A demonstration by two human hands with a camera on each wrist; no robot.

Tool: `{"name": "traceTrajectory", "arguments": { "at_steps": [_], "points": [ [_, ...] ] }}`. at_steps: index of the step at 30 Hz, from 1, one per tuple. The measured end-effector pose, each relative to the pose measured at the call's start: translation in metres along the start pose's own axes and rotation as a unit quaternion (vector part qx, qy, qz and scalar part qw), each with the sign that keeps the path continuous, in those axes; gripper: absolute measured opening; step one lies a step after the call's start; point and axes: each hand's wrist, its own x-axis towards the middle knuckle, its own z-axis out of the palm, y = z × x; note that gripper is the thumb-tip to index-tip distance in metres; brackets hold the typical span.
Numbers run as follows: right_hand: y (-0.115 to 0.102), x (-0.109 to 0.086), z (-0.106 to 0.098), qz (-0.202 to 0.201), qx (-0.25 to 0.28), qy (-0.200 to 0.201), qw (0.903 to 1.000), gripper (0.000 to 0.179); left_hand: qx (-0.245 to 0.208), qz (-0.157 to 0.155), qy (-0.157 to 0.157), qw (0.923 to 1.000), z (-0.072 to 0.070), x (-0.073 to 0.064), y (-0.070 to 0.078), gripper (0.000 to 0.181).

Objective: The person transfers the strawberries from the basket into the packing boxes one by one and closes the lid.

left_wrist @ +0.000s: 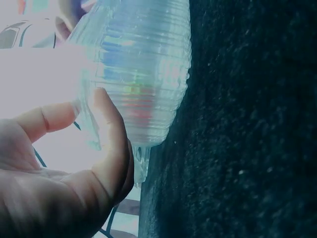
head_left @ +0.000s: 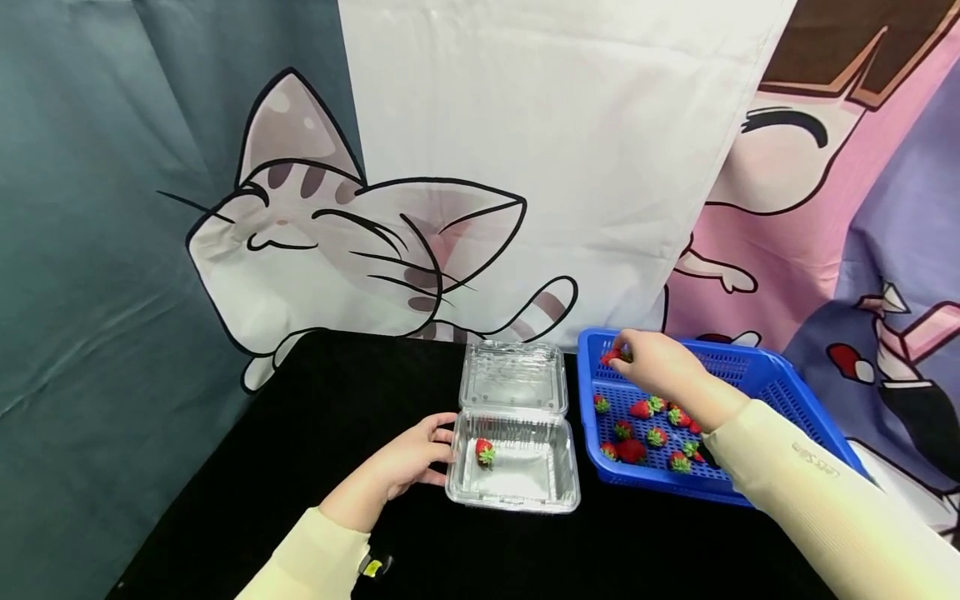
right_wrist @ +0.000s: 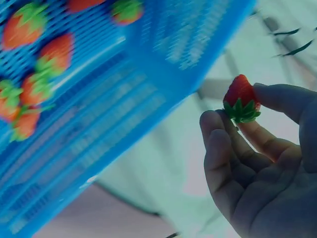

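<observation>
My right hand (head_left: 656, 362) pinches a strawberry (right_wrist: 241, 96) between thumb and fingertips, above the far left part of the blue basket (head_left: 588, 417). In the right wrist view its red tip points up and its green leaves down. At the left side of a clear plastic box (head_left: 517, 500), my left hand (head_left: 411, 458) holds the rim, thumb and a bent finger on either side of it in the left wrist view. One strawberry (head_left: 484, 452) lies inside the box near its left wall. Several more strawberries (head_left: 657, 437) are spread over the basket floor.
The hinged lid (head_left: 513, 377) of the box lies folded back toward the rear. Black cloth (head_left: 360, 400) covers the table. Behind it hangs a printed curtain (head_left: 585, 125) with a cartoon cat. The basket's raised walls stand close to the box's right side.
</observation>
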Motion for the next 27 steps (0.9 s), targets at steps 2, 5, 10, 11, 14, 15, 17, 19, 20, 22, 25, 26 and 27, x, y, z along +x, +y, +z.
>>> {"name": "traceTrajectory", "arguments": {
  "at_steps": [2, 5, 10, 11, 14, 15, 17, 19, 20, 22, 25, 26, 27],
  "points": [
    [-0.017, -0.003, 0.001, -0.015, 0.012, 0.013, 0.9997, 0.021, -0.005, 0.003, 0.0, 1.0, 0.0, -0.001, -0.001, 0.074],
    [-0.047, -0.01, 0.007, -0.044, 0.019, 0.031, 0.9984, 0.018, -0.009, 0.005, 0.0, 1.0, 0.0, -0.002, -0.002, 0.073],
    [-0.096, -0.021, 0.029, -0.081, 0.01, 0.015, 0.9965, 0.019, -0.012, 0.003, -0.002, 0.9999, -0.001, -0.003, -0.003, 0.073],
    [-0.104, -0.022, 0.034, -0.087, 0.008, 0.004, 0.9962, 0.019, -0.012, 0.003, -0.001, 0.9999, -0.001, -0.003, -0.003, 0.073],
    [-0.124, -0.026, 0.053, -0.096, -0.005, -0.035, 0.9947, 0.021, -0.012, 0.003, 0.0, 0.9999, 0.0, -0.003, -0.002, 0.073],
    [-0.129, -0.026, 0.06, -0.102, -0.011, -0.045, 0.9937, 0.021, -0.013, 0.004, 0.0, 0.9999, 0.0, -0.003, -0.002, 0.073],
    [-0.137, -0.028, 0.074, -0.113, -0.024, -0.06, 0.9915, 0.022, -0.012, 0.005, 0.0, 0.9999, 0.0, -0.004, -0.002, 0.072],
    [-0.142, -0.029, 0.086, -0.119, -0.028, -0.07, 0.9899, 0.022, -0.011, 0.006, -0.002, 0.9999, 0.0, -0.004, -0.002, 0.072],
    [-0.145, -0.029, 0.091, -0.122, -0.03, -0.074, 0.9893, 0.022, -0.011, 0.006, -0.004, 0.9999, 0.001, -0.004, -0.002, 0.072],
    [-0.149, -0.029, 0.1, -0.124, -0.035, -0.079, 0.9885, 0.023, -0.011, 0.007, -0.006, 0.9999, 0.001, -0.005, -0.002, 0.072],
    [-0.156, -0.028, 0.108, -0.125, -0.04, -0.083, 0.988, 0.026, -0.011, 0.007, -0.008, 0.9999, 0.001, -0.005, -0.003, 0.072],
    [-0.158, -0.027, 0.11, -0.125, -0.041, -0.084, 0.9878, 0.027, -0.012, 0.008, -0.008, 0.9999, 0.001, -0.005, -0.003, 0.072],
    [-0.16, -0.026, 0.111, -0.126, -0.042, -0.084, 0.9876, 0.027, -0.012, 0.008, -0.008, 0.9999, 0.001, -0.005, -0.003, 0.073]
  ]
}}
